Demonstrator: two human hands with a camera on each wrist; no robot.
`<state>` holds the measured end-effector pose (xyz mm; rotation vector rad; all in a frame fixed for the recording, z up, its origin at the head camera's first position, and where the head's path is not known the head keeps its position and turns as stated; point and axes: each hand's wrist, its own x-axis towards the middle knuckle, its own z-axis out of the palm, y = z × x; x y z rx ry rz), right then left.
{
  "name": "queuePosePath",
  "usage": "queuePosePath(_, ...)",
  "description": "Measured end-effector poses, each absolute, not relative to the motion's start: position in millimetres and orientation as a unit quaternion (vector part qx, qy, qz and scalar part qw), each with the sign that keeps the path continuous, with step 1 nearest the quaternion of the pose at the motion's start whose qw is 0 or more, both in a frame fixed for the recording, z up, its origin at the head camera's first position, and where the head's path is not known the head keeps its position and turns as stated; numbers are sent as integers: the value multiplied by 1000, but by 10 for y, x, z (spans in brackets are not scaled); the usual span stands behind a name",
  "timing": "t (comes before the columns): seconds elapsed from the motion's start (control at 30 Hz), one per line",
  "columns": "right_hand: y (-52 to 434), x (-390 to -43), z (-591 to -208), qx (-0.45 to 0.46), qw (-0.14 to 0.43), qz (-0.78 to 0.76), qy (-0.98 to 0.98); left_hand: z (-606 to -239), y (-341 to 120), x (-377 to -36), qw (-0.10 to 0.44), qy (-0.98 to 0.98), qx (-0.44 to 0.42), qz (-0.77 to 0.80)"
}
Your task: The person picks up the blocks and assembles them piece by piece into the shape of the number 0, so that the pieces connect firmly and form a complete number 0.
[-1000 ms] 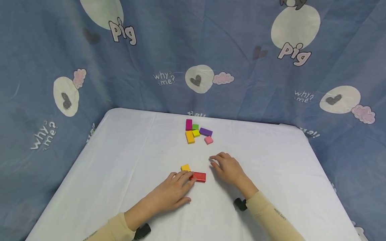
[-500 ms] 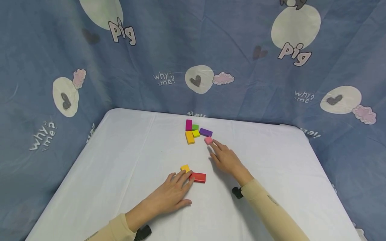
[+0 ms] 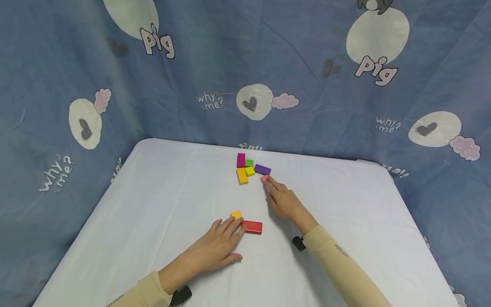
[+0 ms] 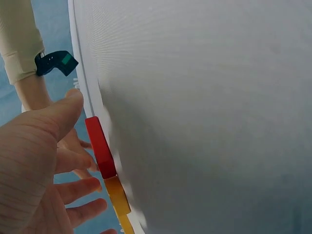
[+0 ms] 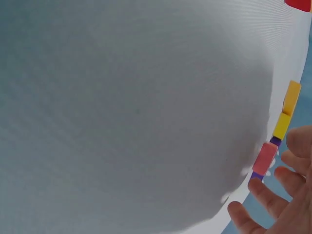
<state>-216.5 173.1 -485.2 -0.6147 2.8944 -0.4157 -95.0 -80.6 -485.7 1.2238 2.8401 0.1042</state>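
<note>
White table (image 3: 153, 204) | small pink block (image 3: 264, 179), right hand (image 3: 281, 199) fingertips touching | left hand (image 3: 218, 247) flat, relaxed

Printed on the blue backdrop cloth (image 3: 307, 64): "pig" at far left and far right, each under a pale circle. Also "why me?" at left, centre and right, and a cut-off "Ha!" just behind the surface's far edge.
</note>
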Motion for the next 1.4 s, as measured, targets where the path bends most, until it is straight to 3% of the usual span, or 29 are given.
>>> queuePosePath(0.27, 1719, -2178, -4861, -208, 77, -131, 966, -4847, -806, -950, 33, 917, 395, 39)
queuePosePath(0.57, 1723, -2185, -4804, -222, -7, -157, 962, -4807, -814, -995, 40, 917, 396, 32)
queuePosePath(0.83, 1764, -2170, -4859, -228, 28, -157, 961, -4825, -819, -987, 23, 913, 405, 43)
queuePosePath(1.4, 1771, -2153, -4931, -218, -1, -146, 965, -4846, -813, -978, 29, 913, 405, 41)
